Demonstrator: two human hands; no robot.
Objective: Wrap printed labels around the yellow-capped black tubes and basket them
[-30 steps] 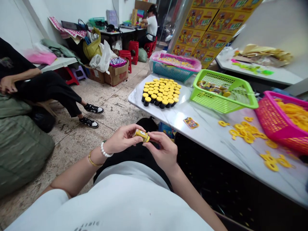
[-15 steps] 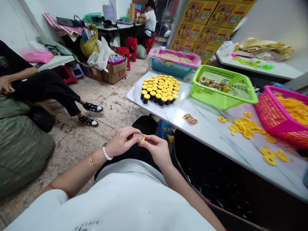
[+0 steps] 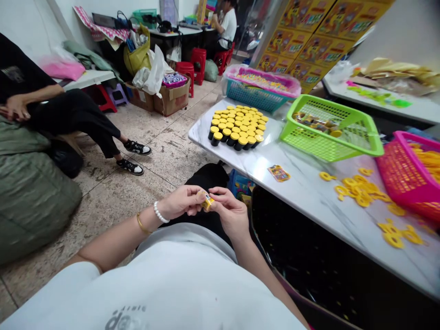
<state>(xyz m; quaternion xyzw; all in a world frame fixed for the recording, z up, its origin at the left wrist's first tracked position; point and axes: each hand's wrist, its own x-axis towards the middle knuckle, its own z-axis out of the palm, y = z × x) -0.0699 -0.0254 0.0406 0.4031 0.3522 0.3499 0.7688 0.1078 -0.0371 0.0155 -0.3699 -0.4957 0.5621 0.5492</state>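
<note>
Quick note: your left hand [image 3: 178,201] and right hand [image 3: 230,213] are both narrow, pinching a small yellow labelled tube [image 3: 207,202] at 12 o'clock, probably a tube, fingers hide most of it. Keep the pinch at your fingertips, label clear. On the counter [image 3: 302,201] at 1 o'clock, yellow-capped black tubs [image 3: 237,128] stand packed, green basket [image 3: 374,137] holds wrapped pieces, pink basket [image 3: 398,174] holds yellow rings, teal basket [image 3: 250,96] holds small colourful bits
</note>
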